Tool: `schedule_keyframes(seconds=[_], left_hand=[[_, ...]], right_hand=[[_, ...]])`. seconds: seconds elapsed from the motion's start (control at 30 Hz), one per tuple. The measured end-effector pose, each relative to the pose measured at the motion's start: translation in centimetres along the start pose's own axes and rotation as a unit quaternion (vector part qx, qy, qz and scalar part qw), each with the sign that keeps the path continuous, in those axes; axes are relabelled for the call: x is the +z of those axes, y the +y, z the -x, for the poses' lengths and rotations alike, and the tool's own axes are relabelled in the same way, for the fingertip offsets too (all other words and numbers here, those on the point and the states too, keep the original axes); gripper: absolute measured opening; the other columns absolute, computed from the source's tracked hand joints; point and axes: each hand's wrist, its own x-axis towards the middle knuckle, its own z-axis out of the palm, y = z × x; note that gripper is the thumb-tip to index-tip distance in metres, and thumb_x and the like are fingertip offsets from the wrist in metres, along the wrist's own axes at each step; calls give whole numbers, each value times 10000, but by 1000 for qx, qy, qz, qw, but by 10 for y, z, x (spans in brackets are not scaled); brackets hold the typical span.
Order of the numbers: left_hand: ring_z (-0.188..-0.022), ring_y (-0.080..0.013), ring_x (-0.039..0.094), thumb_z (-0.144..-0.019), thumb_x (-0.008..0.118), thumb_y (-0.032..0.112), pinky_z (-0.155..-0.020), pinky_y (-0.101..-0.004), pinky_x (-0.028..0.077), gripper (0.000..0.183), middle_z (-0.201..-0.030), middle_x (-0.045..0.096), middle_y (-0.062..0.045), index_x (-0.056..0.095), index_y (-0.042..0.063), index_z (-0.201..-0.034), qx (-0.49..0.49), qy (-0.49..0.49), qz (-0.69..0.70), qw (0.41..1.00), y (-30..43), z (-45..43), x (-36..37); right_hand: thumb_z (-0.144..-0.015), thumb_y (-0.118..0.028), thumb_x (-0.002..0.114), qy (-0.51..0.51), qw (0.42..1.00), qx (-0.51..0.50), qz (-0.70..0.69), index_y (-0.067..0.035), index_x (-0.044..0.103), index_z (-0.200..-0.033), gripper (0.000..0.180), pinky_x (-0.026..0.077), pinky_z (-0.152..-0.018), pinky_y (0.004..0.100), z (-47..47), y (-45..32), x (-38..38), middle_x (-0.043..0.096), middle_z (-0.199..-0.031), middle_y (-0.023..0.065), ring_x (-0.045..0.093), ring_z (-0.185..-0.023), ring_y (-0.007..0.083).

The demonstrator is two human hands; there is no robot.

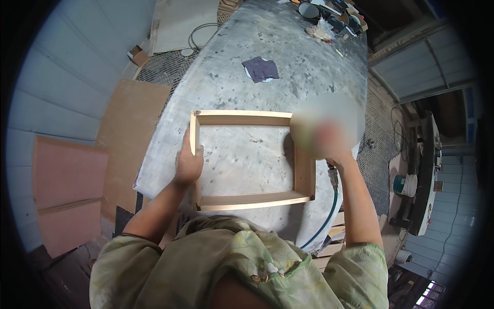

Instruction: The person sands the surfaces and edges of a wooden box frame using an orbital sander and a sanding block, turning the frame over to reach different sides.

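Note:
An open rectangular wooden frame point(247, 202) stands on the large grey table point(231, 92). My left hand point(190, 162) grips its left side, the thumb on the inside and the fingers along the outer face. At the frame's right side is my right hand point(337, 152), largely covered by a blurred patch, with only its wrist side plain. Below that hand hangs a metal hose coupling point(332, 175) on a green-blue air hose point(328, 220), which runs down over the table. The tool at the coupling is hidden by the blur.
A dark cloth point(261, 69) lies beyond the frame on a pale round thing. Clutter with a plastic bag point(322, 30) and boxes covers the table's far right corner. Brown boards point(127, 116) and pink boards point(71, 174) lean at left. A bucket point(407, 185) is at right.

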Motion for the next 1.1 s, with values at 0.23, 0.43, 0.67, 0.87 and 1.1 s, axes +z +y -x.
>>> schedule_keyframes(seconds=[0.23,0.43,0.67,0.87,1.1], left_hand=[[-1106,-448,538,-869,527,108,-948,-453,426,648,-1190,545,-310,239,93,-1449,28,-5,-8,1000,-5,-1,0],[-1130,-431,530,-861,531,108,-973,-446,421,657,-1216,535,-301,243,133,-1451,26,8,-50,998,0,0,0],[-1145,-419,523,-866,518,118,-1000,-445,399,633,-1221,546,-274,252,105,-1441,17,8,-74,997,-1,-3,0],[-1098,-439,543,-851,534,112,-964,-455,425,609,-1163,568,-294,291,61,-1407,-15,26,-125,992,2,-2,2],[-1146,-403,530,-856,527,104,-998,-431,401,593,-1203,563,-266,315,72,-1409,-25,20,-87,996,0,-4,4]], right_hand=[[-703,-301,697,34,997,10,-73,-96,488,-1204,580,470,-853,444,-2,6,3,537,-1041,234,558,-965,414],[-677,-296,709,-59,996,74,7,-137,497,-1203,589,473,-873,453,2,-15,-19,530,-1062,221,568,-991,402],[-686,-320,707,-27,1000,7,-14,-119,486,-1218,610,471,-865,442,8,-5,-22,539,-1041,240,561,-972,417],[-693,-337,756,2,940,89,-329,-55,472,-1230,669,470,-827,357,-17,16,-12,568,-986,148,581,-920,262],[-751,-228,743,-78,833,185,-515,-70,472,-1210,556,449,-763,263,73,63,13,574,-954,63,538,-838,137]])
